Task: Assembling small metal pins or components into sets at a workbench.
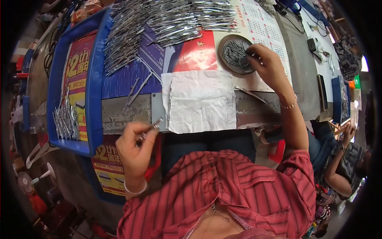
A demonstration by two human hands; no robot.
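Small metal parts in hand at a cluttered work surface (119, 113).

The left hand (135, 149) has its grip clamped on a thin metal piece (153, 125) at the near edge; the right hand (266, 61) has fingertips pinched in a round dish of pins (234, 53), within easy reach. A white paper sheet (199, 101) lies between them. Blue trays (95, 83) lined with red-and-yellow printed flyers hold finished metal strips (167, 20); a calendar sheet (258, 24) underlies the dish.
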